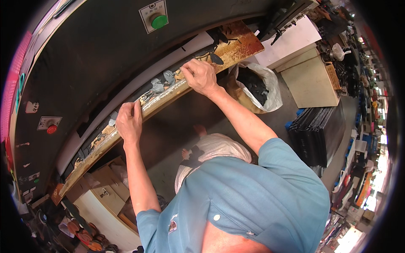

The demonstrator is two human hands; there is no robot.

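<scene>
A long worn board (pixel 162 99) with a pale, chipped edge runs slantwise along the front of a black machine. At its left part my left hand (pixel 129 123) rests over the edge, fingers bent and drawn together; whatever they hold is hidden. Farther right along the same board, my right hand (pixel 199 77) is closed in a pinch, and what lies between its fingertips cannot be made out. Crumpled grey scraps (pixel 158 85) and small tan pieces lie on the board between the hands. Right of my right hand lies a dark oval piece (pixel 216 59).
The black machine panel (pixel 105 55) carries a green button (pixel 159 21) and a red button (pixel 51 129). A white sack (pixel 272 86) of dark scraps stands on the floor at right, near a pale cabinet (pixel 310 80) and a stack of black sheets (pixel 310 137). Wooden drawers (pixel 107 189) are lower left.
</scene>
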